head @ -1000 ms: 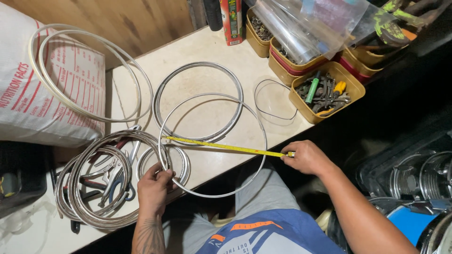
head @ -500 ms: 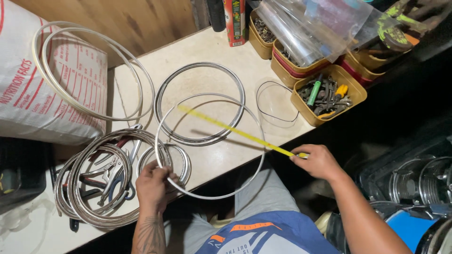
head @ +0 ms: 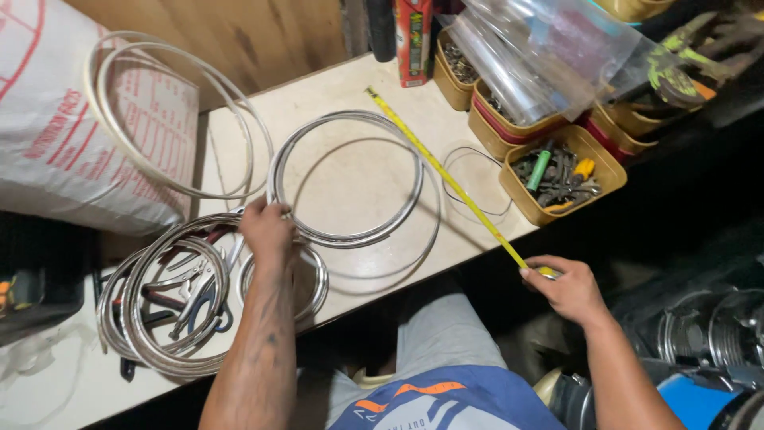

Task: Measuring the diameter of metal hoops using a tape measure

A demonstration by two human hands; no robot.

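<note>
Head view | left hand now pinching wire ring | right hand gripping tape measure, swung diagonally across worktop

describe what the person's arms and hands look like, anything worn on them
Both forearms are bare, with no sleeves, gloves, watch or rings visible. The left hand leads into a forearm with dark tattoo markings along it. The right hand and its forearm show no markings. A blue shirt with an orange graphic covers the torso.

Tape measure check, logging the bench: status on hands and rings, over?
Left hand on large metal ring. Right hand holds tape measure, blade diagonal over bench. Smaller rings beside left hand.
</note>
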